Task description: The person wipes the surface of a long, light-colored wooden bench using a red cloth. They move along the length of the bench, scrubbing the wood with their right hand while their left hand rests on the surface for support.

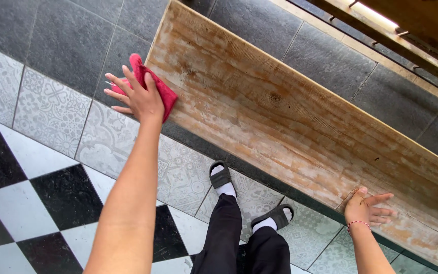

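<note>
A long weathered wooden board (290, 111) runs diagonally from top centre to the lower right. My left hand (137, 96) presses a red cloth (154, 86) against the board's near-left edge, fingers spread flat over the cloth. My right hand (367, 206) rests flat on the board's lower right edge, fingers apart, with a beaded bracelet at the wrist. It holds nothing.
The floor has dark grey tiles (72, 35), patterned grey tiles (51, 111) and black-and-white chequered tiles (36, 203). My feet in dark slippers (222, 177) and white socks stand just below the board. A wooden rail (406, 30) crosses the top right.
</note>
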